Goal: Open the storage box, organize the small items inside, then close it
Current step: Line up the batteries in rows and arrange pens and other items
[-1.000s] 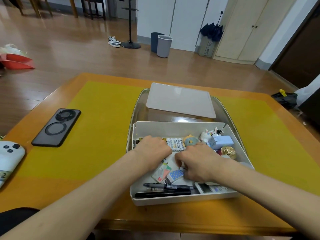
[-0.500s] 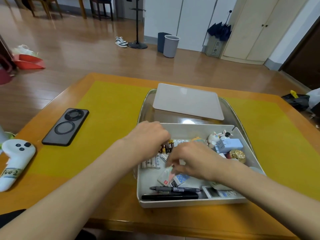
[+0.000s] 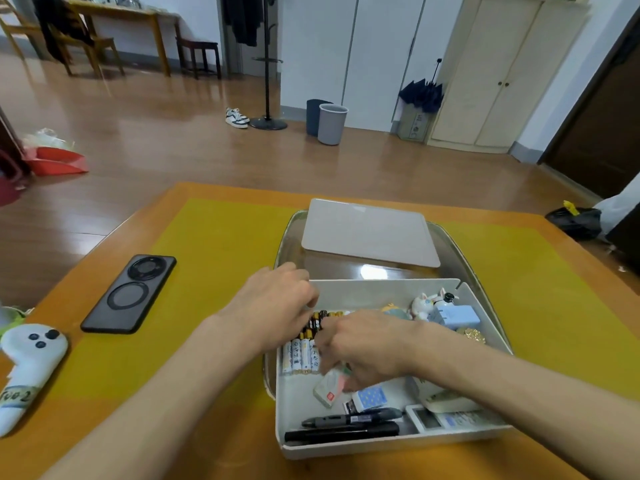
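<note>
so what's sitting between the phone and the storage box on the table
In the head view, only bare yellow mat lies between the phone and the storage box; the left hand and its forearm reach over that stretch.

Even, soft indoor light. Glare spot on clear lid (image 3: 374,271) beyond left hand (image 3: 277,306). Slight motion blur; wide-angle edge bending.

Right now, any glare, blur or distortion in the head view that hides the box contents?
Head view: glare spot on the clear lid; wide-angle bending at the table edges; both hands slightly soft; the right hand hides some batteries; box interior evenly lit.
</note>
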A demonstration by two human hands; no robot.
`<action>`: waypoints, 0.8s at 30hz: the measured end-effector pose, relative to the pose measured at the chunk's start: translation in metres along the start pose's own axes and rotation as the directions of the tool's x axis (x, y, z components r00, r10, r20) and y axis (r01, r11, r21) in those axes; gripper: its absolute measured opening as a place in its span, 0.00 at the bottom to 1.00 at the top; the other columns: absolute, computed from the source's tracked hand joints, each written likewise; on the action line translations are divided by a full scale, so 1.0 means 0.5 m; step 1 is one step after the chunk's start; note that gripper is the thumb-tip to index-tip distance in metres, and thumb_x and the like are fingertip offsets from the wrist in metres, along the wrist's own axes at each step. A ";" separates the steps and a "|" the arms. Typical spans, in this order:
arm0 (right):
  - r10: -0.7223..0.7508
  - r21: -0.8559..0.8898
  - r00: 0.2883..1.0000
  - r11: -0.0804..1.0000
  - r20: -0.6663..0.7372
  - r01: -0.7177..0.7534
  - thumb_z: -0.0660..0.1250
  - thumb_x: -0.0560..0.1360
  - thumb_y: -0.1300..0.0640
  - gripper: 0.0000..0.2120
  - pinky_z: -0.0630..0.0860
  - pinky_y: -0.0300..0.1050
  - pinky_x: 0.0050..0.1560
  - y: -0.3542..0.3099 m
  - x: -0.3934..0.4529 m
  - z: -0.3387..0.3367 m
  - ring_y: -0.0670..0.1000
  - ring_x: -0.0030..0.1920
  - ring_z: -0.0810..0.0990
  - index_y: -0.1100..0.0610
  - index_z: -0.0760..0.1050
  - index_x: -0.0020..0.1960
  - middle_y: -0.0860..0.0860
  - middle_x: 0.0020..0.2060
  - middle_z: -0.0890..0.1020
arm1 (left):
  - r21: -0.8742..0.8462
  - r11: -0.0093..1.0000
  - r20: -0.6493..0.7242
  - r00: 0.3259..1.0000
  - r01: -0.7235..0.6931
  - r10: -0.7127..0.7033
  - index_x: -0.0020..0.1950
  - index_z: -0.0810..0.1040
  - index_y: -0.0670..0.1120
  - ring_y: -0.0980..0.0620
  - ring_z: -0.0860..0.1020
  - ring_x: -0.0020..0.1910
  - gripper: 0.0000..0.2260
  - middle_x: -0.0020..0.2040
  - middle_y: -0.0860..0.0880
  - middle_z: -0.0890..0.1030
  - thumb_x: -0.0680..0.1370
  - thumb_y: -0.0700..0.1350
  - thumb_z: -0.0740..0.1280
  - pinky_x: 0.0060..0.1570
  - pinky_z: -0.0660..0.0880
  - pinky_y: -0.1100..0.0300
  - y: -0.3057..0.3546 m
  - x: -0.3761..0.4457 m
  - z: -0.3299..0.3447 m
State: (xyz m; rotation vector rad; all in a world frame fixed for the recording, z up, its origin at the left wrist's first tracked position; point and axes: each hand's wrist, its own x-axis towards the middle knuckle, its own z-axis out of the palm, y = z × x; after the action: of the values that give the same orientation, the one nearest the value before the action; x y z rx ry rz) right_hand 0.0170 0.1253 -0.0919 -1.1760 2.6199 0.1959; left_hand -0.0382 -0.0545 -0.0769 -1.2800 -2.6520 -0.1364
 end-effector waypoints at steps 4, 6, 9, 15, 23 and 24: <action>0.223 0.185 0.956 0.965 -0.191 -0.189 0.71 0.71 0.42 0.16 0.73 0.49 0.43 0.032 -0.069 -0.028 0.46 0.52 0.71 0.47 0.82 0.56 0.44 0.48 0.77 | -0.031 0.999 0.020 1.000 -0.020 0.020 0.50 0.76 0.53 0.51 0.73 0.51 0.03 0.48 0.54 0.76 0.79 0.49 0.63 0.39 0.65 0.57 0.005 0.008 0.001; 0.339 0.160 0.911 0.938 -0.235 -0.307 0.67 0.72 0.41 0.16 0.73 0.48 0.46 0.057 -0.119 -0.032 0.47 0.53 0.72 0.46 0.81 0.56 0.43 0.51 0.78 | -0.038 0.999 0.042 0.999 -0.030 0.031 0.51 0.77 0.53 0.52 0.74 0.51 0.03 0.49 0.54 0.77 0.79 0.48 0.64 0.38 0.68 0.57 0.012 0.010 0.008; 0.511 0.156 0.822 0.860 -0.252 -0.486 0.66 0.69 0.40 0.18 0.75 0.49 0.46 0.083 -0.180 -0.016 0.45 0.55 0.73 0.44 0.80 0.56 0.40 0.50 0.78 | -0.054 0.997 0.076 0.995 -0.060 0.064 0.52 0.78 0.52 0.49 0.76 0.52 0.06 0.49 0.53 0.77 0.79 0.48 0.62 0.40 0.70 0.55 0.046 0.016 0.030; 0.618 0.249 0.718 0.786 -0.321 -0.565 0.63 0.71 0.33 0.19 0.75 0.50 0.46 0.082 -0.200 0.033 0.44 0.50 0.74 0.44 0.80 0.52 0.41 0.45 0.78 | -0.112 0.979 0.221 0.956 -0.173 0.194 0.60 0.76 0.52 0.48 0.73 0.55 0.13 0.54 0.51 0.73 0.78 0.54 0.63 0.45 0.73 0.51 0.141 0.037 0.099; 0.643 0.340 0.691 0.764 -0.330 -0.548 0.62 0.75 0.34 0.20 0.71 0.45 0.47 0.068 -0.179 0.090 0.45 0.58 0.72 0.44 0.78 0.58 0.40 0.49 0.76 | -0.046 0.969 0.275 0.929 -0.245 0.248 0.47 0.75 0.52 0.48 0.71 0.53 0.05 0.51 0.52 0.73 0.76 0.48 0.61 0.45 0.67 0.53 0.120 0.038 0.124; 0.642 0.326 0.696 0.765 -0.320 -0.555 0.62 0.75 0.34 0.19 0.70 0.45 0.45 0.068 -0.175 0.093 0.45 0.59 0.71 0.45 0.77 0.58 0.41 0.51 0.76 | -0.049 0.967 0.268 0.930 -0.248 0.252 0.48 0.75 0.53 0.49 0.70 0.53 0.04 0.51 0.53 0.73 0.75 0.49 0.62 0.46 0.67 0.54 0.113 0.033 0.125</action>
State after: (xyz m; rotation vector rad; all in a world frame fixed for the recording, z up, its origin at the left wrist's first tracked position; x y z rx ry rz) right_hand 0.0558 0.2211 -0.1104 -0.2480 3.2260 -0.2394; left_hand -0.0122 0.0035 -0.1346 -1.7422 -2.6739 0.0647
